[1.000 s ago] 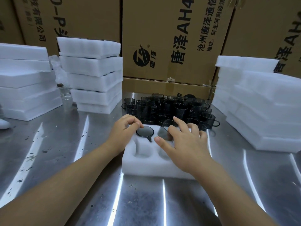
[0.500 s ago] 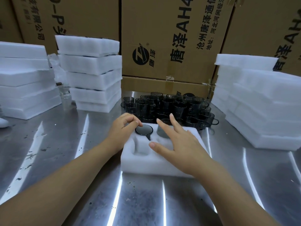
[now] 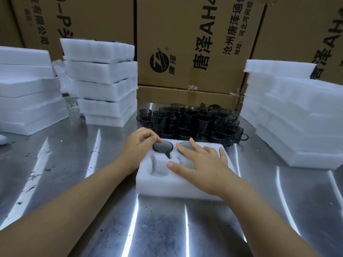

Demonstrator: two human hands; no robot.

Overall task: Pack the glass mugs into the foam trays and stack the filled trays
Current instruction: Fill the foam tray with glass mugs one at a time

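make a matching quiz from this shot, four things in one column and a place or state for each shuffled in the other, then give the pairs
Column A
1. left hand
2. right hand
3. loose mugs
4. near-left pocket

Column B
a. holds nothing
b. grouped just behind the foam tray
c. fingers straight and spread over the tray's right side
d. fingers curled at the rim of the far-left mug

Pairs: 1-d, 2-c, 3-b, 4-a
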